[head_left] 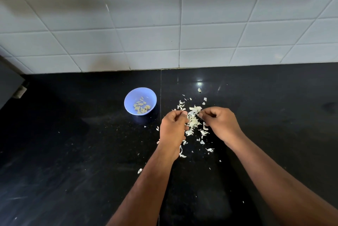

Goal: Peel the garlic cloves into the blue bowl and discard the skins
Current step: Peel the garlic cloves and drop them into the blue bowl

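Note:
A small blue bowl (130, 97) stands on the black counter left of centre, with several peeled garlic cloves (141, 107) inside. A pile of white garlic skins (193, 122) lies to its right, with scraps scattered around it. My left hand (172, 128) is at the pile's left edge with its fingers curled inward and thumb on top; what it holds, if anything, is hidden. My right hand (220, 123) is at the pile's right edge, fingers curled, its thumb and fingertips pinching skins at the top of the pile.
One small loose garlic piece (199, 90) lies behind the pile, near a light reflection. The white tiled wall (181, 46) closes the back of the black counter (73, 143). A grey object (11, 83) juts in at the far left.

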A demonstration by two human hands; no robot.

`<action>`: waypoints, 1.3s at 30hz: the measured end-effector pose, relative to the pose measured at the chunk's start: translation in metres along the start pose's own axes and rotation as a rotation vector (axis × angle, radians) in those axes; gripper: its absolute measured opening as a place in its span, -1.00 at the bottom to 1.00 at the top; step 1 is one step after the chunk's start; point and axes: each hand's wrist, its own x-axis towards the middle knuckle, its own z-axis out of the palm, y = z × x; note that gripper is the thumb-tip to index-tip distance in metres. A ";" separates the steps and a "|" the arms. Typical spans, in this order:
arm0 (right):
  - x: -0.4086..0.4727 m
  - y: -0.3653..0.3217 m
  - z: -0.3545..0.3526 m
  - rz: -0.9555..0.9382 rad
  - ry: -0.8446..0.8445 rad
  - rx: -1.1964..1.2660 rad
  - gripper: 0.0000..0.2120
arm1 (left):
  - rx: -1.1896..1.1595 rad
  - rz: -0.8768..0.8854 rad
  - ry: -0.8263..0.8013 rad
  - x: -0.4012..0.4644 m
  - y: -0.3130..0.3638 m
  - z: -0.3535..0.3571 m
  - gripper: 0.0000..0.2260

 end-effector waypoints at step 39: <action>-0.033 -0.036 0.017 -0.067 -0.038 0.585 -0.89 | 0.032 0.021 0.010 -0.013 0.009 -0.022 -0.76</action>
